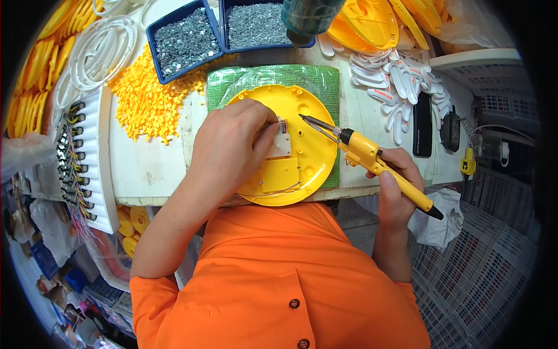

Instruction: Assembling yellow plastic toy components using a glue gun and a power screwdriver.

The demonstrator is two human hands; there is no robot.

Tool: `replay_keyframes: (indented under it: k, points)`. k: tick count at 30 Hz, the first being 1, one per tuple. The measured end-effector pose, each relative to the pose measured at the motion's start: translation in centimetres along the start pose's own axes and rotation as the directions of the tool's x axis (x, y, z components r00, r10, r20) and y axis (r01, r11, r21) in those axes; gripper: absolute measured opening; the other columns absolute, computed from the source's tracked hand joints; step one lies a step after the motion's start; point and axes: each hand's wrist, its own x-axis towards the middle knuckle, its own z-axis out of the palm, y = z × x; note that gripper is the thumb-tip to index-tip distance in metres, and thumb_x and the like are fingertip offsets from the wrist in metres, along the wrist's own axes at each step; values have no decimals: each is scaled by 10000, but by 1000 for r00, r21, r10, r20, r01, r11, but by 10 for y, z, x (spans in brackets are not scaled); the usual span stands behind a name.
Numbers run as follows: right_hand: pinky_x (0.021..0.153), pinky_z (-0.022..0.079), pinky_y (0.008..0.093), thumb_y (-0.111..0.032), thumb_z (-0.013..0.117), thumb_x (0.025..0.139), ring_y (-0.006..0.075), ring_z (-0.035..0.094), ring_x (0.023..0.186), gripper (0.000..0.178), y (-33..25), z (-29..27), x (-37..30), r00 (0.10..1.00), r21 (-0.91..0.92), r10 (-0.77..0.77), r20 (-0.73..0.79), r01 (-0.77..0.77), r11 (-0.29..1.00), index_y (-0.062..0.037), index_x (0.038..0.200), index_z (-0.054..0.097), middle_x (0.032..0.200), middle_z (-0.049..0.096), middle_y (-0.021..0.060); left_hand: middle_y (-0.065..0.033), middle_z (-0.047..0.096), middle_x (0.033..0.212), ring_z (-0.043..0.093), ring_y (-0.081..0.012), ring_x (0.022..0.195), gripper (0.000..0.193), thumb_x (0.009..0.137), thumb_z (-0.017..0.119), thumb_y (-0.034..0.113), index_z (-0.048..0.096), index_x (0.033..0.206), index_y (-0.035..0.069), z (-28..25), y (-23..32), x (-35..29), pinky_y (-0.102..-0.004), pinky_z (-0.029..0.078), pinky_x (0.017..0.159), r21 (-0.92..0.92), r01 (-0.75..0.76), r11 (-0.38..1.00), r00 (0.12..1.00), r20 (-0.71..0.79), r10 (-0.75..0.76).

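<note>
A round yellow plastic shell [319, 157] lies on a green mat [215, 87] in front of me. Inside it are a small white board [281, 145] and a yellow rectangular cover [280, 174], with a thin wire running below the cover. My left hand [238, 136] reaches over the shell's left side, its thumb and fingers pinched together at the top end of the board; whatever sits between them is hidden. In my right hand [400, 183] is a yellow soldering gun [363, 148], held with its dark tip over the shell's upper right, apart from the board.
Blue bins [185, 43] of small metal parts stand at the back, beside a pile of yellow pieces [145, 96]. A dark power tool [311, 17] hangs overhead. White strips [401, 78] lie at right; a foam tray [102, 168] with wired parts stands at left.
</note>
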Motion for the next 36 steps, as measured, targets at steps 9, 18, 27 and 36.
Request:
replay_keyframes:
  k: [9, 18, 27, 36]
  points:
    - [735, 488, 295, -70, 673, 803, 182, 608, 812, 291, -5, -6, 10, 996, -49, -56, 73, 60, 997, 54, 1064, 710, 920, 672, 117, -69, 670, 883, 636, -282, 866, 114, 830, 756, 115, 703, 926, 84, -10, 4, -11, -413, 474, 767, 109, -46, 993, 999, 20, 44]
    - [699, 489, 295, -74, 682, 788, 194, 608, 766, 301, -7, -5, 17, 972, -143, -144, 185, 172, 975, 45, 1062, 721, 897, 673, 116, -31, 644, 882, 617, -246, 882, 96, 842, 757, 129, 706, 917, 99, 0, 2, -12, -388, 446, 798, 130, -87, 988, 996, -11, 89]
    - [688, 496, 304, -81, 682, 773, 211, 618, 761, 314, -6, -5, 21, 960, -159, -166, 224, 204, 966, 50, 1056, 720, 883, 673, 130, -27, 638, 866, 615, -236, 875, 56, 847, 744, 149, 714, 874, 111, -1, 5, -7, -386, 433, 797, 186, -80, 979, 997, 11, 79]
    - [656, 494, 301, -89, 682, 756, 209, 620, 737, 329, -10, -6, 28, 943, -169, -194, 269, 244, 955, 52, 1050, 725, 859, 668, 130, -35, 648, 842, 624, -240, 870, 63, 833, 746, 159, 712, 844, 107, -5, 8, -4, -392, 422, 785, 230, -84, 969, 996, 55, 73]
